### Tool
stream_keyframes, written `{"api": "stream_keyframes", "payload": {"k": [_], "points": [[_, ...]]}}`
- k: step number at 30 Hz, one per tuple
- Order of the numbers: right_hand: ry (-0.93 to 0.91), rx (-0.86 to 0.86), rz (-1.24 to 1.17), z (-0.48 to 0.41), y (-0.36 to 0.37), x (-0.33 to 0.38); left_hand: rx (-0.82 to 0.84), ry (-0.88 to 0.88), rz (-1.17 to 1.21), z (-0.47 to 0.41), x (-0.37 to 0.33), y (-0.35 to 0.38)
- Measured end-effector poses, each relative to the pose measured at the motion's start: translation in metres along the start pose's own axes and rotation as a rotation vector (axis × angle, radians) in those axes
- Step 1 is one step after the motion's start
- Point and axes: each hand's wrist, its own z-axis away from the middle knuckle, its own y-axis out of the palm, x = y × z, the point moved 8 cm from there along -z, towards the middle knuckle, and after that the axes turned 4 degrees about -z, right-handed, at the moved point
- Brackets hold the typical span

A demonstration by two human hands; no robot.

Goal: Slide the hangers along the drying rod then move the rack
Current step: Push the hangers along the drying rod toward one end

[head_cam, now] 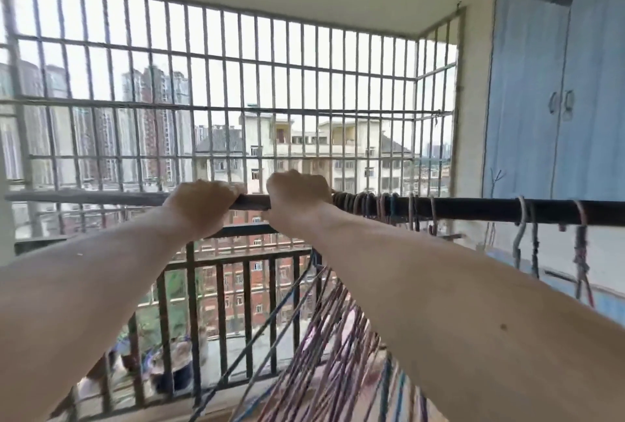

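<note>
Gripping the drying rod [473,210] — left hand [199,207] and right hand [296,200] — hangers [368,205] bunched just beside.

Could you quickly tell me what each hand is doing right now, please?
Left hand: closed on the rod.
Right hand: closed on the rod, right beside the bunched hangers.

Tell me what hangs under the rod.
Under the rod: a bunch of hangers beside the right hand, a few more further right. Both arms cover part of the bunch.
</note>
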Motion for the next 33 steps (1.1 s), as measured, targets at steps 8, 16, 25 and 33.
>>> {"api": "stream_keyframes", "payload": {"k": [8,16,25,33], "points": [[-0.126,0.012,-0.097,-0.053,0.055,0.003,0.066,-0.093,0.023,-0.021,0.033,0.038],[-0.210,-0.040,-0.050,-0.091,0.078,0.001,0.123,-0.115,-0.046,-0.046,0.051,0.060],[-0.268,0.003,-0.125,-0.131,0.126,-0.025,0.134,-0.175,-0.075,-0.089,0.052,0.107],[-0.252,0.000,-0.119,-0.151,0.163,-0.051,0.113,-0.314,0.065,-0.114,0.034,0.142]]}}
